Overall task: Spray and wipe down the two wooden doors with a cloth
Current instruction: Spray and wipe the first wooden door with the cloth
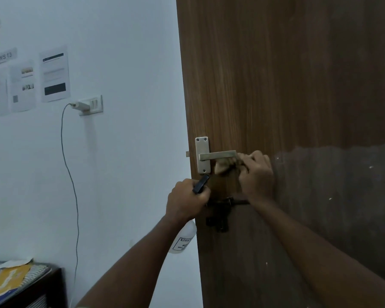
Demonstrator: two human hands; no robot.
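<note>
A brown wooden door [287,85] fills the right half of the view, with a damp darker patch on its lower right. My right hand [257,176] grips a bunched brownish cloth [226,166] and presses it against the door just under the metal lever handle [218,155]. My left hand [186,200] holds a white spray bottle [183,237] by its black trigger head [201,184], close to the door's edge. The bottle hangs below my fist. A dark latch [220,216] sits on the door beneath both hands.
A white wall [120,152] stands left of the door, with a socket and plugged charger [87,105] whose cable hangs down. Papers [53,74] are stuck on the wall. A dark desk corner with notebooks [16,281] is at the bottom left.
</note>
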